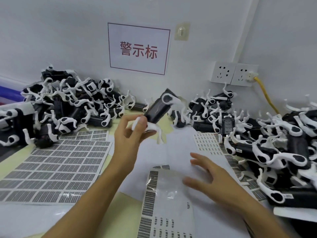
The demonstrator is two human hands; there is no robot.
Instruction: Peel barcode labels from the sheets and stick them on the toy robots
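Head view: left hand (pixel 130 133) raised over the bench (pixel 123 200), fingers curled round a black-and-white toy robot (pixel 158 110), held tilted. Right hand (pixel 211 179) spread, blurred, just above a partly peeled label sheet (pixel 164 200). Full barcode sheets (pixel 56 167) at left; heaps of toy robots (pixel 68 103) along the wall and at right.

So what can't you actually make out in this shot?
- Barcode print on the full label sheet, head view: too small to read.
- Right hand: motion-blurred, so whether it holds a label is unclear.
- Toy robot gripped by the left hand: fingers hide its lower end; any label on it can't be seen.
- Partly peeled sheet: cut off by the bottom edge.
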